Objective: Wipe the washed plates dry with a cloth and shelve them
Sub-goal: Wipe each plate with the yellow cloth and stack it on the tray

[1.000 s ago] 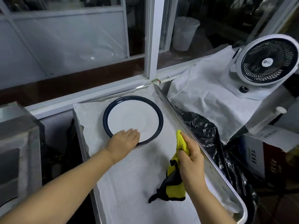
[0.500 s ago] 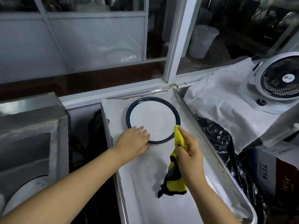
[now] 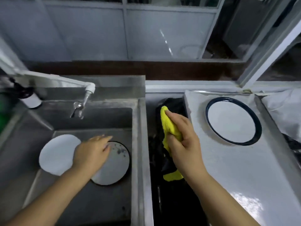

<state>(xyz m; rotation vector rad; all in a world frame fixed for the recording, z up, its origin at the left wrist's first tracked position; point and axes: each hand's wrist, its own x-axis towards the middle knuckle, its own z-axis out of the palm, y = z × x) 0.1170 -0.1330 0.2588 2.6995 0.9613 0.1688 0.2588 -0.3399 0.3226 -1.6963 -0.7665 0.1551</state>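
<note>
Over the steel sink [image 3: 140, 121], two plates [image 3: 114, 163] are lain flat under the left hand [image 3: 91, 154], fingers extended. On the lined tray [image 3: 244, 185], a dark-rimmed plate [image 3: 232, 121] is laid flat. A yellow cloth [image 3: 171, 128] is gripped upright by the right hand [image 3: 184, 144].

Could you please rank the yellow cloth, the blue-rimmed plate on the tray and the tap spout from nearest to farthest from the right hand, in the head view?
1. Yellow cloth: gripped in the right hand.
2. Blue-rimmed plate: on the tray, to the hand's right.
3. Tap spout: over the sink, far left.
</note>
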